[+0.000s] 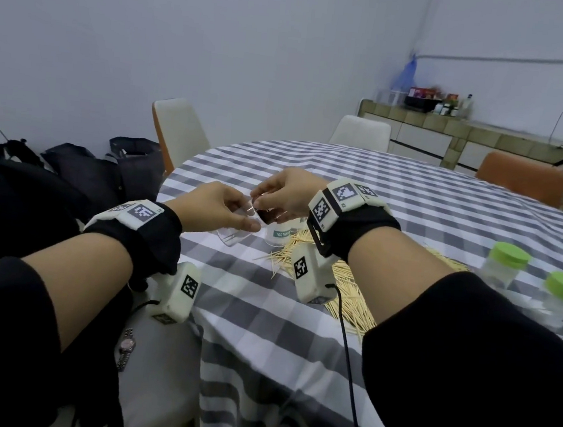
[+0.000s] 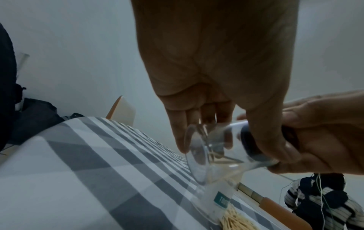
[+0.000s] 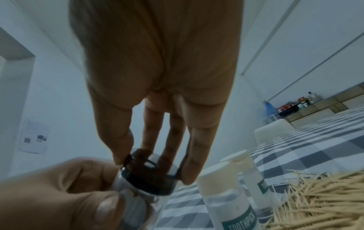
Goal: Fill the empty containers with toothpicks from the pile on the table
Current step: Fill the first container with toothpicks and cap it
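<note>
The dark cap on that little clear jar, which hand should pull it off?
Probably the right hand: its fingers already pinch the dark cap, while the left hand grips the clear jar.

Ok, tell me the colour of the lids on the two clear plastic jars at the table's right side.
Light green lids on both clear plastic jars; head view shows them best.

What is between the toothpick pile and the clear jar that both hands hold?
In the right wrist view, two white-capped labelled containers stand between the toothpick pile and the clear jar; the head view shows one of them below the hands.
</note>
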